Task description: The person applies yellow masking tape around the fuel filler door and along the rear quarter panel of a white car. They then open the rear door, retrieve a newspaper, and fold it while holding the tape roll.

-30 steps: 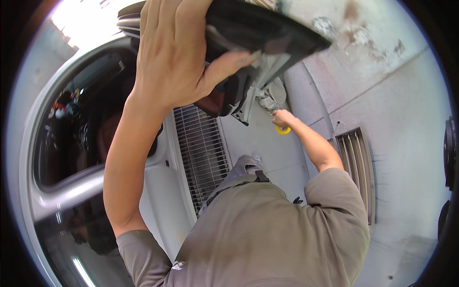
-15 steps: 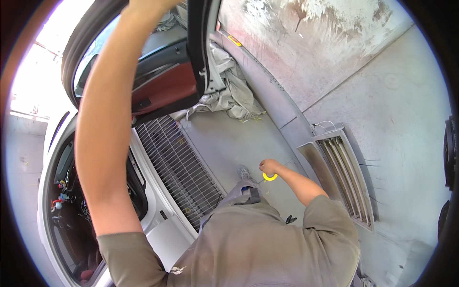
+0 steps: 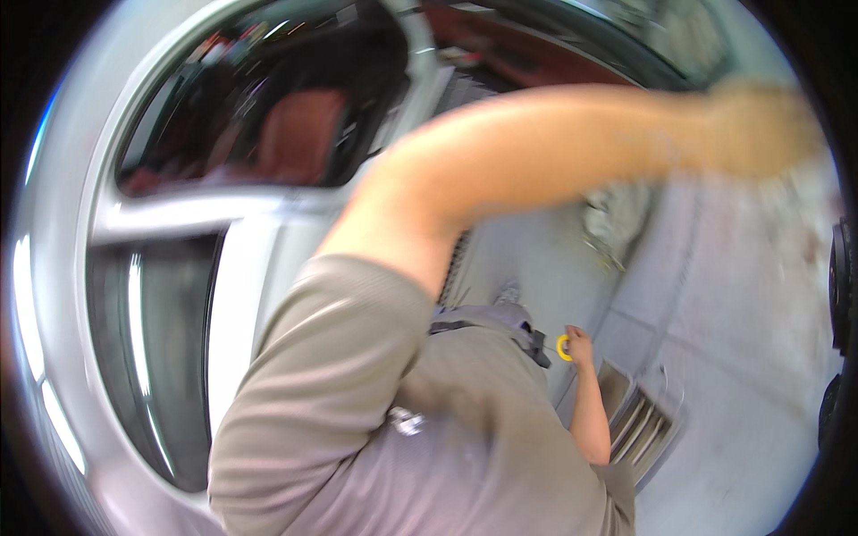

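My left arm stretches across the view to the upper right. At its end my left hand (image 3: pixel 769 129) is smeared by motion, so its fingers and anything in them cannot be made out. It appears near the far end of the opened car door (image 3: pixel 527 45), which has a dark red inner panel. Low at my right side, my right hand (image 3: pixel 580 347) is closed on a roll of yellow tape (image 3: pixel 562 349), which hangs beside the fingers.
On the left stands a silver-white car (image 3: pixel 179 219) with dark windows and a red seat (image 3: pixel 304 134). Crumpled grey sheeting (image 3: pixel 617 219) lies by the wall beyond my arm. A slatted vent (image 3: pixel 642 424) is at the right, near my right forearm.
My view has swung toward the car's side, bringing more of its windows in. My left arm has swept from the upper left to the upper right; the tape stays in my right hand.
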{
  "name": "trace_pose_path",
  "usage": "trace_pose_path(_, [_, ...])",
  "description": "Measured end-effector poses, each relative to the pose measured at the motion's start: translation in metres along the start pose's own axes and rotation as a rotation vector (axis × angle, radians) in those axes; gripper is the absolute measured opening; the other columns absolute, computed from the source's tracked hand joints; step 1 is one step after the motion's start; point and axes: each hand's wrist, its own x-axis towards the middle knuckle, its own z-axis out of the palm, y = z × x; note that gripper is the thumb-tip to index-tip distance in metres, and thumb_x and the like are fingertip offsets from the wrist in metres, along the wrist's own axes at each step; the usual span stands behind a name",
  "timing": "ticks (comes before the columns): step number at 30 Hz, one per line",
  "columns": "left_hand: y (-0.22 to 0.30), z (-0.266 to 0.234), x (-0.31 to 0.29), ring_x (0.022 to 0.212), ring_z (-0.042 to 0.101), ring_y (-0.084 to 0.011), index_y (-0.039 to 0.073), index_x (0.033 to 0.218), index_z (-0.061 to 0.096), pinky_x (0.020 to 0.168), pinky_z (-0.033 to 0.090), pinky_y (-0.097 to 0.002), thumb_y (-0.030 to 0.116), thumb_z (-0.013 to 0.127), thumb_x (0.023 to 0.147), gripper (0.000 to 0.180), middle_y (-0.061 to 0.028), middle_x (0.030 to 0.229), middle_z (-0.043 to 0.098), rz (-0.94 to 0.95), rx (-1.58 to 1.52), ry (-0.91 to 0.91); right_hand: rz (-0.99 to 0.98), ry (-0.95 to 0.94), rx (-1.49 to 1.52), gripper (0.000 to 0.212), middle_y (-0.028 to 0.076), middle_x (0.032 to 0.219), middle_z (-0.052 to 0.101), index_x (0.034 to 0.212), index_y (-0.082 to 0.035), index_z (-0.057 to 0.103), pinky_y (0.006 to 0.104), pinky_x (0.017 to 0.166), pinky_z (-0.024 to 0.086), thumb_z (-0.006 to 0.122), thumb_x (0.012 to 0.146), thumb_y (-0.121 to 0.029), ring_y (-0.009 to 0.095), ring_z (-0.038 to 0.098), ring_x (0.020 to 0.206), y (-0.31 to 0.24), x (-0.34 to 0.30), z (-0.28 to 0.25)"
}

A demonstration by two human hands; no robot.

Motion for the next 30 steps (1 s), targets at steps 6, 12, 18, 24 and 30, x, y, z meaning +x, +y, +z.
trace_pose_path(6, [0.178,-0.179,-0.373,0.130,0.059,-0.0339,0.006,0.139,0.061,0.110,0.046,-0.0466,0.019,0.072,0.086,0.056,-0.0147,0.138,0.063,-0.799,-0.771,-1.359,-0.151,-0.315,-0.099,0.035,0.004,0.073,0.067,0.128,-0.003,0.072,0.0312,0.057,0.049,0.060,0.106,-0.027,0.013,0.062,0.060,-0.044,0.025,-0.005])
trace_pose_path(12, [0.298,-0.538,-0.500,0.116,0.065,-0.0452,0.002,0.128,0.069,0.099,0.054,-0.0519,0.031,0.065,0.094,0.045,-0.0259,0.123,0.070,-2.084,-0.201,-1.597,-0.268,-0.659,-0.866,0.036,0.009,0.082,0.073,0.125,-0.008,0.074,0.0348,0.069,0.056,0.061,0.101,-0.033,0.016,0.072,0.074,-0.071,0.050,-0.008])
trace_pose_path(18, [0.421,-0.614,-0.502,0.108,0.072,-0.0407,0.011,0.125,0.075,0.094,0.057,-0.0506,0.029,0.063,0.088,0.043,-0.0193,0.116,0.076,-2.548,0.466,-0.795,-0.530,-0.611,-0.979,0.039,0.007,0.078,0.072,0.098,-0.005,0.077,0.0384,0.067,0.053,0.061,0.098,-0.041,0.018,0.067,0.070,-0.133,0.059,0.042])
trace_pose_path(24, [0.595,-0.595,-0.483,0.103,0.069,-0.0424,0.008,0.125,0.071,0.090,0.054,-0.0518,0.040,0.064,0.094,0.045,-0.0221,0.112,0.074,-2.586,-0.171,-0.461,-0.497,-0.828,-1.504,0.037,0.008,0.075,0.064,0.094,-0.003,0.071,0.0380,0.061,0.049,0.061,0.100,-0.037,0.019,0.063,0.065,-0.171,-0.022,0.223])
trace_pose_path(30, [0.794,-0.708,-0.401,0.123,0.065,-0.0374,0.003,0.141,0.060,0.105,0.052,-0.0468,0.038,0.059,0.100,0.054,-0.0172,0.133,0.070,-3.079,0.537,0.013,-0.868,-1.137,-1.987,0.037,0.012,0.101,0.071,0.112,-0.001,0.071,0.0428,0.073,0.055,0.064,0.095,-0.034,0.028,0.070,0.083,-0.149,-0.143,0.441])
